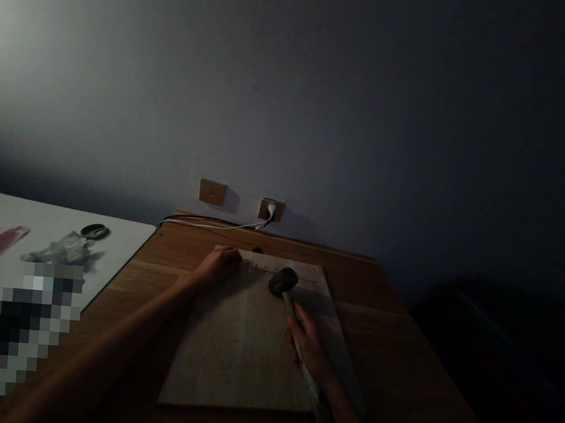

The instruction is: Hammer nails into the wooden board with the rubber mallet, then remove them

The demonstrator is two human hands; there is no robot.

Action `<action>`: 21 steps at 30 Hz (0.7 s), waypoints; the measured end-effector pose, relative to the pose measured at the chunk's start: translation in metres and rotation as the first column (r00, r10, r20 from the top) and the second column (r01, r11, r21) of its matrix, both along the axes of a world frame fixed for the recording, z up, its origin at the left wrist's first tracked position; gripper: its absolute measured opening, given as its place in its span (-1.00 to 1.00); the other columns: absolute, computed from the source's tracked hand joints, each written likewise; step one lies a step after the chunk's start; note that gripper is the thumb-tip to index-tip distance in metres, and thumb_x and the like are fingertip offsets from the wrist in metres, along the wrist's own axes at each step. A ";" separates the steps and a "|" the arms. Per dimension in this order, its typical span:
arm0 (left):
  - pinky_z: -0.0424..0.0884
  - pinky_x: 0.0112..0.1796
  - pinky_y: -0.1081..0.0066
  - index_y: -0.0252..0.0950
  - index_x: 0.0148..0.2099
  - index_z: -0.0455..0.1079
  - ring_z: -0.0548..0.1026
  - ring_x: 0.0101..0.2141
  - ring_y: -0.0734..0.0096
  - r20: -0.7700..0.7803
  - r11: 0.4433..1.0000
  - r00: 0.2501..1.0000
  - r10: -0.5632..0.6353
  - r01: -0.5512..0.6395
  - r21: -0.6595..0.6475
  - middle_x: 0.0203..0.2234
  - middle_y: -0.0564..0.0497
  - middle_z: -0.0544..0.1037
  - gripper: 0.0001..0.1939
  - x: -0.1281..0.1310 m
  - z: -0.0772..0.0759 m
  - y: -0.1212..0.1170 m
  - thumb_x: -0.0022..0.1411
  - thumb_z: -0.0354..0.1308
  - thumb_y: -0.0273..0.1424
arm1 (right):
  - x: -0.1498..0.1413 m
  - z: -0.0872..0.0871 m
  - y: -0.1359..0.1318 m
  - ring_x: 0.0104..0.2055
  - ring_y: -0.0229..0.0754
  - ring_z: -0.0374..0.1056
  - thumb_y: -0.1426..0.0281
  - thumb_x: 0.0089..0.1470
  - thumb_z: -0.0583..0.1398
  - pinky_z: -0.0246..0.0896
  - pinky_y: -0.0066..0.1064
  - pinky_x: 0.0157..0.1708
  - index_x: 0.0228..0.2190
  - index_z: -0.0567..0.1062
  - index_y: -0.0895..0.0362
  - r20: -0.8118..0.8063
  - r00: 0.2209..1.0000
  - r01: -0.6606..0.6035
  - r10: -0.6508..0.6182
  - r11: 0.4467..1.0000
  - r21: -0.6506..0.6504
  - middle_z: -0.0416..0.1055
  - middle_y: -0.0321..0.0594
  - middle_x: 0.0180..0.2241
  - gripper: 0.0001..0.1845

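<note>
My right hand is shut around the handle of a rubber mallet, whose dark head hangs over the far part of a pale plywood board. My left hand rests at the board's far edge with its fingers curled. Whether they pinch something small is hidden. A row of small marks or pins runs along the board near that edge, too small to identify. The board lies flat on a wooden table.
A white sheet or board lies on the left, holding a crumpled grey object, a dark round item and a red item. A plug sits in a wall socket, with a white cable along the table's back edge.
</note>
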State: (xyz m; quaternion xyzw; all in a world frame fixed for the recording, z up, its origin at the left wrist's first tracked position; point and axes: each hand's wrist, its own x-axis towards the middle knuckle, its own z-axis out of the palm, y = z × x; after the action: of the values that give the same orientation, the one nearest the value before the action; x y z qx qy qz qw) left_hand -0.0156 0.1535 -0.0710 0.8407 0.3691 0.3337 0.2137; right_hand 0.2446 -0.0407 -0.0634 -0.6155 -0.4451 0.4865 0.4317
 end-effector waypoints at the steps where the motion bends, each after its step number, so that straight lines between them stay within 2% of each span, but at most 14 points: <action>1: 0.39 -0.27 0.47 -0.28 -0.30 0.49 0.50 -0.34 0.38 0.009 1.000 1.000 0.005 -0.005 -0.003 -0.37 0.00 0.56 -0.91 0.000 -0.001 0.000 0.13 0.16 -0.44 | 0.000 0.001 -0.001 -0.73 -0.40 0.05 -0.05 0.09 0.20 -0.07 -0.57 -0.79 0.24 0.27 0.15 -0.002 1.000 -0.001 0.001 1.000 -0.008 0.21 -0.50 -0.60 -0.17; 4: 0.40 -0.29 0.47 -0.28 -0.31 0.47 0.52 -0.37 0.39 0.029 0.999 0.999 0.025 -0.024 -0.023 -0.41 0.01 0.57 -0.92 0.000 -0.003 0.000 0.13 0.15 -0.46 | 0.000 0.001 -0.002 -0.74 -0.39 0.05 -0.06 0.09 0.20 -0.08 -0.57 -0.80 0.25 0.25 0.15 0.002 1.000 -0.008 0.008 1.000 -0.019 0.19 -0.52 -0.61 -0.16; 10: 0.45 -0.29 0.47 -0.26 -0.05 0.45 0.59 -0.34 0.38 0.075 0.995 0.996 0.043 -0.036 -0.088 -0.34 0.02 0.64 -0.70 -0.001 -0.007 -0.002 0.14 0.16 -0.46 | -0.006 0.007 0.006 -0.74 -0.41 0.07 -0.03 0.10 0.20 -0.05 -0.57 -0.80 0.24 0.26 0.16 0.039 0.999 -0.004 0.003 1.000 0.028 0.21 -0.50 -0.59 -0.19; 16: 0.47 -0.26 0.44 -0.25 -0.01 0.41 0.61 -0.33 0.36 0.128 0.990 0.991 0.041 -0.022 -0.143 -0.32 0.02 0.65 -0.66 0.000 -0.008 -0.002 0.11 0.18 -0.45 | -0.037 0.034 0.040 -0.74 -0.42 0.09 0.04 0.19 0.13 -0.01 -0.58 -0.81 0.20 0.31 0.10 0.066 0.990 -0.133 0.126 0.985 0.110 0.24 -0.50 -0.56 -0.35; 21: 0.45 -0.30 0.46 -0.25 0.05 0.37 0.61 -0.33 0.34 0.126 0.988 0.991 0.045 -0.025 -0.154 -0.33 0.02 0.66 -0.57 0.000 -0.006 -0.003 0.09 0.21 -0.45 | -0.068 0.040 0.069 -0.76 -0.43 0.09 0.07 0.18 0.12 -0.01 -0.60 -0.82 0.21 0.29 0.08 0.093 0.964 -0.256 0.249 0.964 0.074 0.22 -0.55 -0.59 -0.36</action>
State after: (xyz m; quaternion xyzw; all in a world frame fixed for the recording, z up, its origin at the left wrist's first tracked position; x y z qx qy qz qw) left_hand -0.0159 0.1505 -0.0772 0.7919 0.3936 0.3621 0.2947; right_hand 0.1766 0.0287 -0.0238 -0.5541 -0.5580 0.4923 0.3733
